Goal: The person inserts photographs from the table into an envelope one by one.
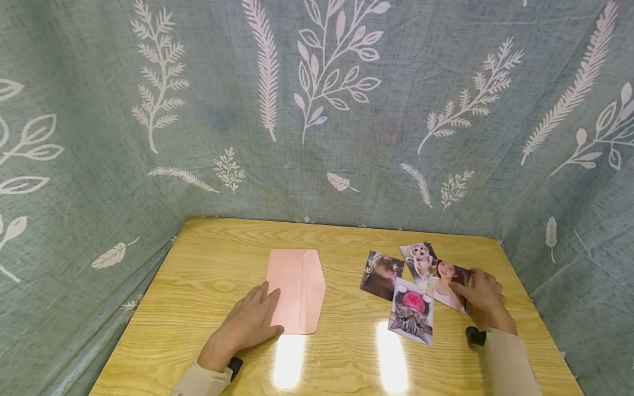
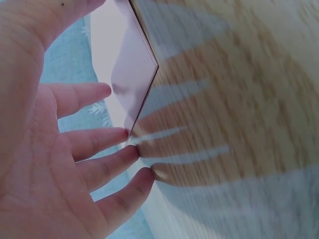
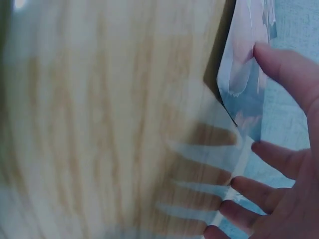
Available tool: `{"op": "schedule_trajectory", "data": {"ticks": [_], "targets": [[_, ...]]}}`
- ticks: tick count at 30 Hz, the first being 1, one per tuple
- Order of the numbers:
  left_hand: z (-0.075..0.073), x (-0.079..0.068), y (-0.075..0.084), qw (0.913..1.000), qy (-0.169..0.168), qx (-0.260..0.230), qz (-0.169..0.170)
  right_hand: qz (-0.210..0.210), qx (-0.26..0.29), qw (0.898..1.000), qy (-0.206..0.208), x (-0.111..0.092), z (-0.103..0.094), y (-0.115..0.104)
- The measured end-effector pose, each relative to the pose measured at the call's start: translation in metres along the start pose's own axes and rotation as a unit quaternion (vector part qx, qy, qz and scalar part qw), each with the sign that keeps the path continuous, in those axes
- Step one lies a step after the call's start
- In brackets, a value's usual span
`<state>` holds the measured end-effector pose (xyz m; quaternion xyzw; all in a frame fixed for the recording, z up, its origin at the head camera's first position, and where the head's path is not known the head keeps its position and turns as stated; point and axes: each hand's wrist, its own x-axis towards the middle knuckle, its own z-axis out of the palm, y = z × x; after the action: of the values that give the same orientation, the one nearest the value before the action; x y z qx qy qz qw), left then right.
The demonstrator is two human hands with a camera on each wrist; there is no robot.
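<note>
A pink envelope (image 1: 285, 275) lies on the table with its pointed flap (image 1: 314, 291) opened out to the right. My left hand (image 1: 250, 319) rests at its left side with spread fingers; in the left wrist view, fingertips touch the table and the edge of the envelope (image 2: 132, 59). On the right, my right hand (image 1: 482, 294) pinches the right edge of a photo of a person (image 1: 441, 286). The right wrist view has the thumb on the face of that photo (image 3: 241, 69) and the index finger at its corner; the edge stands slightly off the table.
Beside the held photo lie a kitten photo (image 1: 418, 261), a dark photo (image 1: 381, 275) and a photo of a tabby cat (image 1: 412, 313), partly overlapping. The wooden table (image 1: 223, 247) ends at a blue-green leaf-patterned curtain (image 1: 218, 115) behind and at both sides.
</note>
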<state>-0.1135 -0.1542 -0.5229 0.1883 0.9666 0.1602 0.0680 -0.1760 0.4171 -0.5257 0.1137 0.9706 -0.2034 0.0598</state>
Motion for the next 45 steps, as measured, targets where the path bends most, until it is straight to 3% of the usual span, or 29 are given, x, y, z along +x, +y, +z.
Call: {"op": "schedule_trajectory", "data": {"ticks": [8,12,17,19,22,24,25,27,29,30,31,33,40,45], "targets": [[-0.001,0.000,0.002,1.0000,-0.003,0.000,-0.003,0.005,0.036,0.997,0.073,-0.002,-0.002,0.002],[0.000,0.000,0.001,1.0000,-0.003,0.004,-0.006,-0.002,0.102,0.989,0.105,-0.006,-0.005,0.001],[0.001,-0.001,0.001,1.0000,-0.003,0.002,-0.006,0.014,0.196,0.974,0.114,-0.011,-0.009,0.000],[0.001,-0.001,0.001,1.0000,-0.003,0.004,-0.006,0.016,0.264,0.958,0.108,-0.013,-0.011,0.000],[0.000,-0.001,0.002,0.9999,-0.005,0.010,-0.006,0.003,0.391,0.915,0.099,-0.013,-0.014,0.003],[0.000,-0.001,0.003,0.9999,-0.008,0.014,-0.006,-0.004,0.463,0.881,0.095,-0.012,-0.014,0.007],[0.000,-0.001,0.003,0.9998,-0.010,0.016,-0.005,-0.005,0.482,0.871,0.096,-0.010,-0.015,0.009],[-0.001,-0.001,0.004,0.9997,-0.013,0.020,-0.005,-0.016,0.494,0.864,0.097,-0.006,-0.012,0.017],[-0.001,-0.002,0.004,0.9995,-0.014,0.025,-0.008,-0.019,0.526,0.844,0.099,0.001,-0.006,0.027],[-0.001,-0.002,0.004,0.9995,-0.014,0.028,-0.010,-0.022,0.533,0.840,0.097,0.003,-0.004,0.030],[-0.001,-0.002,0.004,0.9994,-0.015,0.030,-0.012,-0.021,0.530,0.842,0.097,0.002,-0.003,0.028],[-0.001,-0.002,0.004,0.9992,-0.015,0.033,-0.017,-0.026,0.541,0.836,0.085,-0.004,-0.006,0.018],[-0.002,-0.002,0.004,0.9990,-0.021,0.031,-0.022,-0.054,0.566,0.823,0.027,-0.042,-0.027,-0.057],[-0.001,-0.002,0.004,0.9988,-0.025,0.037,-0.019,-0.059,0.555,0.830,-0.003,-0.045,-0.017,-0.085]]}}
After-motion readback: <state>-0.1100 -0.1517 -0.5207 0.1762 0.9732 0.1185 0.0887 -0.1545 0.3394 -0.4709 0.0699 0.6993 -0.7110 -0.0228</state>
